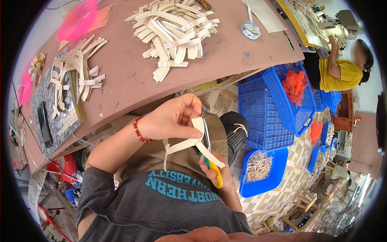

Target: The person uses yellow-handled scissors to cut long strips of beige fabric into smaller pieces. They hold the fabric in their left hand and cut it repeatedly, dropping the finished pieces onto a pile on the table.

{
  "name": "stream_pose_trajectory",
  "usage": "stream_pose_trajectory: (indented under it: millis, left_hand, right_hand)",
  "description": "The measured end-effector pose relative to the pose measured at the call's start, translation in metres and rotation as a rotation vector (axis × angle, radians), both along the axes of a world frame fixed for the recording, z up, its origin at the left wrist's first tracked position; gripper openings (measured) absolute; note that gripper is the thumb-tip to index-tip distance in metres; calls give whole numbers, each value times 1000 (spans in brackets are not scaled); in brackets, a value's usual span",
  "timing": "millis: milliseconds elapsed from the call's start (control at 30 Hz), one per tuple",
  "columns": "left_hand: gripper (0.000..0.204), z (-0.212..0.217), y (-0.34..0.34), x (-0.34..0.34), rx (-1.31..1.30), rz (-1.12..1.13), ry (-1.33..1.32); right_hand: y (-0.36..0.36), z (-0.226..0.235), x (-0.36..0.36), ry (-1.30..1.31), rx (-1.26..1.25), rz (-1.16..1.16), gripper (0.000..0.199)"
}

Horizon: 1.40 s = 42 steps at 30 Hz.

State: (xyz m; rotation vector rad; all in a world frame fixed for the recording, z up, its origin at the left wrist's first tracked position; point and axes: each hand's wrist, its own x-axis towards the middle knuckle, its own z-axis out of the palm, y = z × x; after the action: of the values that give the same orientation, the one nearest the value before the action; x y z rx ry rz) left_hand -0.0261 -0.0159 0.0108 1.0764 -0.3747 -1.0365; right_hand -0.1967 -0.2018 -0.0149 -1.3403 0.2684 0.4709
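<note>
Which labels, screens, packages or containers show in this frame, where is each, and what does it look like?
Phone: flat on the table's left end, slim black rectangle, screen dark.
Shirt print: on the person's grey shirt, teal block letters.
Blue baskets: on the floor at right, rectangular, latticed, one holding orange pieces.
Blue tray: below the baskets, holding pale strips.
Pink bowl: table's far left corner, round, translucent.
</note>
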Motion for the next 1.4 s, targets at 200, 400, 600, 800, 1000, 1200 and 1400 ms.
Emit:
stream_pose_trajectory:
  millis: [200,400,600,800,1000,1200,1400]
  left_hand:
    - [36,-6,0,-2,-16,51,38]
    - [25,-7,-6,-3,-45,355,162]
    - [18,-18,-5,-8,-99,455,145]
    - [18,-21,-5,-11,-123,486,202]
    - [23,-23,-8,-17,-142,487,105]
    - [35,-9,0,-17,-67,221,19]
    - [28,-5,3,-15,43,234,-154]
  right_hand:
    - [6,-7,-1,-63,-105,-59,31]
    - [2,-37,-7,-31,-2,-253,47]
    - [4,-49,-10,-123,-75,-214,53]
    - [2,-49,-16,-131,-85,-56,56]
    - [5,-25,-5,-147,-37,9,64]
    - [1,-20,-6,-200,-256,10,35]
    - [-12,-20,-2,-193,-582,-75,37]
